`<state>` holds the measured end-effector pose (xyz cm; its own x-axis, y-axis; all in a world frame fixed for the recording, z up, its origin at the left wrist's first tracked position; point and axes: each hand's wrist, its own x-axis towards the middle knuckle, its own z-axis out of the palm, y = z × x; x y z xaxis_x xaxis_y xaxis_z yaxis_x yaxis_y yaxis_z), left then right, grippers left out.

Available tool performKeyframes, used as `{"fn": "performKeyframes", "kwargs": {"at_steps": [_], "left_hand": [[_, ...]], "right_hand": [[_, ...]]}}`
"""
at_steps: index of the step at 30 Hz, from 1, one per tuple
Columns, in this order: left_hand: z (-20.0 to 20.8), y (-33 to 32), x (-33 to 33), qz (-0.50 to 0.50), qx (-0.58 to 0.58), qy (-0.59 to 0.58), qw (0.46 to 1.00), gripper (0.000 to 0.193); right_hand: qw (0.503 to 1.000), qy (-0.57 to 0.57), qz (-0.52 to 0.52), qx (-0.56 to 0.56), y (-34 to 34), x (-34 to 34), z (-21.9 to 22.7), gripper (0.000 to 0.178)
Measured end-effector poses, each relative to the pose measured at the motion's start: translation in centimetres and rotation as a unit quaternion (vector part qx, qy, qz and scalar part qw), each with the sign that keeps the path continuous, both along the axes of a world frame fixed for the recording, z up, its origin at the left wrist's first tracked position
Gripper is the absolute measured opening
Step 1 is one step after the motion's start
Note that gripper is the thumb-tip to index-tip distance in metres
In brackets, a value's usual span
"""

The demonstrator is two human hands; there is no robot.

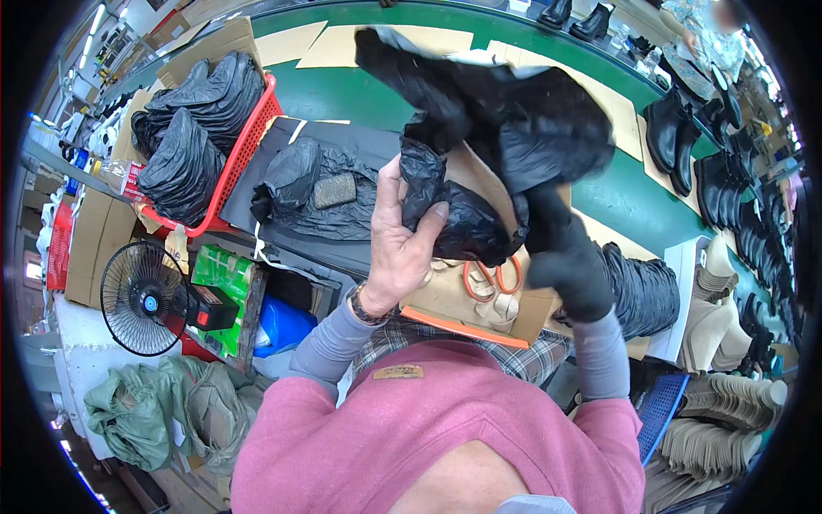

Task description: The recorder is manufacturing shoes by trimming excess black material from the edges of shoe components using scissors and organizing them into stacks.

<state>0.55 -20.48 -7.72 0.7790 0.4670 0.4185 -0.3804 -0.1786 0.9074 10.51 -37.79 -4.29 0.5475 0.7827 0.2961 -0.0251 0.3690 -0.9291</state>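
My bare left hand point(401, 236) is closed on the near edge of a black boot point(548, 120) that is partly covered in thin, crinkled black plastic point(467, 218). A tan lining shows inside its opening. The boot is raised over the bench and blurred at its far end. My right hand point(569, 270), in a black glove, is beside the boot's right side, its fingers smeared by motion. Below the boot, orange-handled scissors point(492, 280) lie in an open cardboard box point(449, 295). To the left, a grey block point(335, 191) rests on black plastic point(295, 184).
A red basket point(248, 141) of plastic-covered boots point(184, 163) stands at the left, above a small fan point(145, 298). Stacked black plastic point(638, 291) lies at the right, near beige insoles point(719, 407). Black boots point(672, 137) line the far right; a person point(711, 38) is beyond.
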Motion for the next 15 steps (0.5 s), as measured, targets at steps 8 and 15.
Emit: {"fn": "performKeyframes", "kwargs": {"at_steps": [8, 15], "left_hand": [[0.8, -0.1, 0.1, -0.146, -0.286, 0.004, 0.947, 0.071], [1.4, 3.2, 1.7, -0.340, -0.465, -0.086, 0.813, 0.015]], "right_hand": [[0.789, -0.548, -0.202, -0.192, 1.3, -1.0, 1.4, 0.054], [0.732, -0.628, -0.196, -0.176, -0.3, -0.5, 0.9, 0.030]]}}
